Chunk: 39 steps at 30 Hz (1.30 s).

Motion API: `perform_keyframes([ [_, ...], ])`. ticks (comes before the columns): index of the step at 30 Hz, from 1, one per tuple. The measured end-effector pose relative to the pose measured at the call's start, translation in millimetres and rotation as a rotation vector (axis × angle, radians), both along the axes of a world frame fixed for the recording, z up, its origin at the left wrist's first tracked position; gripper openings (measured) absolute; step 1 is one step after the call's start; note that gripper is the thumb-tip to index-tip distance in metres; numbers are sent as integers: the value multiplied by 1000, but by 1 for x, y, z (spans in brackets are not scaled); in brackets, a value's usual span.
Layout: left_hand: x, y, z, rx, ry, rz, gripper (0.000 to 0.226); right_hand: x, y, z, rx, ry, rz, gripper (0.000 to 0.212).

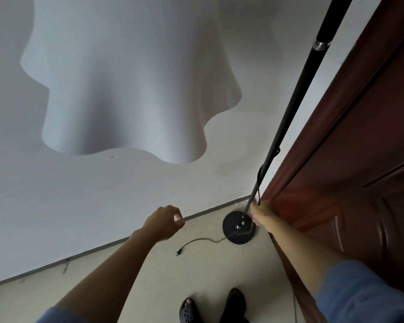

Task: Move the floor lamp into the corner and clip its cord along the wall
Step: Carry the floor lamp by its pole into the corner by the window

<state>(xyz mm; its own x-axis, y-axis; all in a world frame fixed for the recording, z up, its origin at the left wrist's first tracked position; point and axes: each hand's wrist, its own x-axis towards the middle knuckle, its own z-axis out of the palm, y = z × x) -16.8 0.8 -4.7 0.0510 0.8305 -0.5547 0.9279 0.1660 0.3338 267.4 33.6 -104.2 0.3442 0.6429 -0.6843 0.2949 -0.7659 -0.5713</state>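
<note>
One floor lamp (289,117), pole gripped low by right hand (261,215); left hand (165,221) loosely curled, empty; cord (203,241) trailed toward 8 o'clock of base.

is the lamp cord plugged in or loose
Loose: the plug lies on the floor, its cord trailing from the lamp base.

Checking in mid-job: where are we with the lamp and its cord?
Done: lamp base stands in the corner by the door. In hand: right hand holds the pole's foot; left hand is loosely closed near the wall. Left: cord lies loose on the floor, unclipped.
</note>
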Motion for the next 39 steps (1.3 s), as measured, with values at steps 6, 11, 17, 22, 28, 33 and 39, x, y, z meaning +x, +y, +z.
perform_keyframes([
  [6, -10, -21, 7, -40, -21, 17, 23, -9, -13, 42, 49, 516, -220, 40],
  [11, 17, -32, 10, -75, -169, -14, 59, -17, -12, 96, 86, 896, -398, 34],
  [17, 57, -32, 14, -100, -367, -24, 31, -16, -2, 150, 123, 1172, -479, 35],
  [22, 35, -41, 15, -92, -425, 95, 18, 7, 6, 181, 193, 1328, -539, 23],
  [28, -11, -57, 20, 48, -358, 130, 34, 23, -7, 167, 261, 1194, -472, 35],
  [33, -19, -53, 35, 147, -294, 88, 36, -1, -42, 144, 336, 462, 82, 36],
  [39, -20, -43, 53, 200, -226, -11, 39, -36, -50, 165, 936, -360, 504, 51],
])
